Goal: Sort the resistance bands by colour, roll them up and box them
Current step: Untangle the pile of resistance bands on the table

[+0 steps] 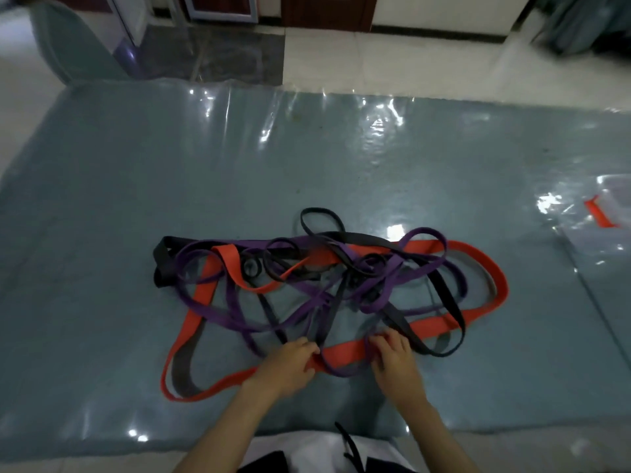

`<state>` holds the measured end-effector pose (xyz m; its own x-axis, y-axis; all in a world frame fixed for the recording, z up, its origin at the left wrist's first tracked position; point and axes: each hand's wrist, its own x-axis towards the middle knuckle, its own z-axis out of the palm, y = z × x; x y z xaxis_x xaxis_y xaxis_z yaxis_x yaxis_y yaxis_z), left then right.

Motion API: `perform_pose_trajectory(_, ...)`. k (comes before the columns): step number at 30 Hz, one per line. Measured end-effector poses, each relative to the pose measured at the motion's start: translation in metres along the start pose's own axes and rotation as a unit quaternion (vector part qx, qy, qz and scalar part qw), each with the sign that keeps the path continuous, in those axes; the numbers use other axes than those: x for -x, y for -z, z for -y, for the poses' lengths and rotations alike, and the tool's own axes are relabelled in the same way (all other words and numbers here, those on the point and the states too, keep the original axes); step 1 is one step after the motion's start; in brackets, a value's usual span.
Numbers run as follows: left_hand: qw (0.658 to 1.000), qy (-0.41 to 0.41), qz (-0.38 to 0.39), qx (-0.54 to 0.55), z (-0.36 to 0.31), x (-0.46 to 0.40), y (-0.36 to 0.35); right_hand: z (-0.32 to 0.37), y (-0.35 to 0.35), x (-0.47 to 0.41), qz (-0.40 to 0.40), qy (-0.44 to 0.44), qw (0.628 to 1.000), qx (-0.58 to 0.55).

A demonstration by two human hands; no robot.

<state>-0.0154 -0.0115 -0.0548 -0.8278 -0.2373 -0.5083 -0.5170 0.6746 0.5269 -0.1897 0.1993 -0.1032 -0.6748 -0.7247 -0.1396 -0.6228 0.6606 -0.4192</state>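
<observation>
1. Head view, fingers first: my left hand (290,365), low in the frame just left of centre, has its fingers curled down onto the red band (345,355) where purple strands cross it. It looks like a pinch, though I cannot tell how much it has caught.
2. My right hand (392,360), lower centre-right, has its fingers bent over the same red stretch and a purple loop. Whether it grips or only presses, I cannot tell.
3. Red band: a wide strap running between both hands, sweeping out in one long loop to the left and another to the right of the heap.
4. Purple bands (239,312): several thinner loops, woven through the middle of the heap, over and under the red.
5. Black bands (163,264): one broad piece at the left edge of the heap, narrower loops at the upper centre and right.
6. Mat (102,199): grey-blue under glossy film, carrying the whole tangle at centre frame.
7. Clear box (614,199), right edge of the frame, with a red catch; well apart from the heap, nothing seen inside.
8. Step in hand, as I judge it: freeing the red band. Best done by holding the purple down with one hand and drawing the red out slowly, lifting crossings instead of tugging, which would tighten knots.
</observation>
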Motion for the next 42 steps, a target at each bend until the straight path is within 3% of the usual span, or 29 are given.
perform_pose_trajectory(2,0.999,0.021,-0.034,-0.03,-0.006,0.003,-0.01,-0.011,0.001,0.0,0.015,0.033,0.997,0.068)
perform_pose_trajectory(7,0.989,0.033,-0.056,-0.133,-0.014,0.018,-0.027,-0.004,0.005,0.008,0.053,0.013,0.99,0.128)
perform_pose_trajectory(10,0.983,0.019,-0.065,-0.168,-0.013,0.025,-0.037,0.003,0.016,0.011,0.057,0.068,0.977,0.192)
perform_pose_trajectory(14,0.989,0.041,-0.064,-0.131,-0.014,0.03,-0.049,-0.013,0.03,0.011,0.011,0.159,0.96,0.231)
perform_pose_trajectory(16,0.993,0.065,-0.038,-0.094,-0.016,0.034,-0.054,-0.016,0.038,0.009,-0.011,0.195,0.956,0.22)
perform_pose_trajectory(19,0.994,0.079,-0.022,-0.075,-0.021,0.041,-0.06,-0.017,0.045,0.007,-0.018,0.178,0.969,0.173)
perform_pose_trajectory(24,0.991,0.09,-0.071,-0.068,-0.026,0.041,-0.07,-0.034,0.038,0.027,0.05,0.172,0.977,0.117)
perform_pose_trajectory(30,0.981,0.113,-0.123,-0.095,-0.036,0.039,-0.076,-0.036,0.036,0.036,0.008,0.156,0.985,0.075)
perform_pose_trajectory(33,0.975,0.133,-0.156,-0.087,-0.045,0.034,-0.072,-0.03,0.045,0.033,0.027,0.172,0.985,0.02)
perform_pose_trajectory(35,0.98,0.142,-0.136,-0.036,-0.044,0.028,-0.066,-0.033,0.055,0.031,0.036,0.183,0.982,-0.014)
perform_pose_trajectory(38,0.993,0.088,-0.033,0.069,-0.036,0.027,-0.045,-0.044,0.069,0.03,0.05,0.2,0.978,-0.039)
perform_pose_trajectory(40,0.996,0.032,0.027,0.075,-0.035,0.032,-0.025,-0.056,0.077,0.031,0.087,0.216,0.972,-0.02)
perform_pose_trajectory(42,0.994,-0.002,0.026,0.11,-0.045,0.04,-0.001,-0.073,0.082,0.034,0.124,0.232,0.964,0.032)
